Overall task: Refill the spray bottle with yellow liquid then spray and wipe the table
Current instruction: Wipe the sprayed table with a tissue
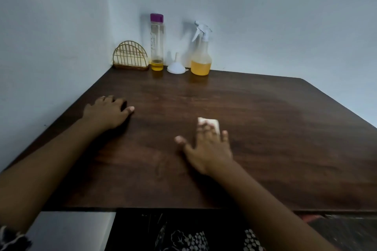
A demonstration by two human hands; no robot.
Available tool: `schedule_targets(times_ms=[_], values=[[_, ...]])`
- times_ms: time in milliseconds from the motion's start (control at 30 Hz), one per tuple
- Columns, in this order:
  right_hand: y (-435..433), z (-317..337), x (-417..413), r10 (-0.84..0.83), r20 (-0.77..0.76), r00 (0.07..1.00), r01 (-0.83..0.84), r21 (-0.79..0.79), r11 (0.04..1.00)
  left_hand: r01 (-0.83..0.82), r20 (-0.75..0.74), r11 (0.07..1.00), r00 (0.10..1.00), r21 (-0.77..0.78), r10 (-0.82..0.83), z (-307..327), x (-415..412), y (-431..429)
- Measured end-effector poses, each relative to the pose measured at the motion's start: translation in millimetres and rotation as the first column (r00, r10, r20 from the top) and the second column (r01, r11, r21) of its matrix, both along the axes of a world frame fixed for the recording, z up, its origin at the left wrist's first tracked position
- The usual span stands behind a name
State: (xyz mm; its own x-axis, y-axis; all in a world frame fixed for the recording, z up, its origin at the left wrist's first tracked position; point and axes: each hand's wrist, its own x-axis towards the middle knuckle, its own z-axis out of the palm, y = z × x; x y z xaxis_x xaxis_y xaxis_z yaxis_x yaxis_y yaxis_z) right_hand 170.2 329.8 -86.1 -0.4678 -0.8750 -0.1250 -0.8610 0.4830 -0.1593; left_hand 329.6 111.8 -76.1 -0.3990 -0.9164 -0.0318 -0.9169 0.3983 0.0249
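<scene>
The spray bottle (201,55) with a white trigger head stands at the back of the dark wooden table (265,128), about a third full of yellow liquid. Left of it an upturned white funnel (176,65) rests on the table. A tall clear bottle (157,43) with a purple cap holds a little yellow liquid at its bottom. My right hand (208,149) lies flat on a folded white tissue (212,123), pressing it to the tabletop near the middle. My left hand (108,111) rests on the table to the left, fingers curled, holding nothing.
A gold wire napkin holder (130,57) stands in the back left corner against the wall. Pale walls close the table's left and back sides. The table's front edge (163,209) is near my body; a grey surface (69,230) lies below at the left.
</scene>
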Motion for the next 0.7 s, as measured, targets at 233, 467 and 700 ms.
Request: schedule_targets(times_ms=[233, 467, 700], values=[[-57.8, -2.3, 11.9, 0.184, 0.025, 0.983, -0.184, -0.015, 0.983, 0.0, -0.131, 1.0, 0.991, 0.023, 0.002, -9.7, -8.5, -36.6], [-138.3, 4.3, -42.3, -0.132, 0.006, 0.991, 0.131, 0.031, 0.991, -0.01, -0.169, 1.0, 0.986, 0.024, 0.014, -11.5, -18.1, -64.2], [-202.7, 5.8, -9.8, 0.12, -0.001, 0.993, -0.12, -0.008, 0.993, -0.026, -0.189, 1.0, 0.982, 0.007, 0.027, -16.3, -22.4, -73.7]])
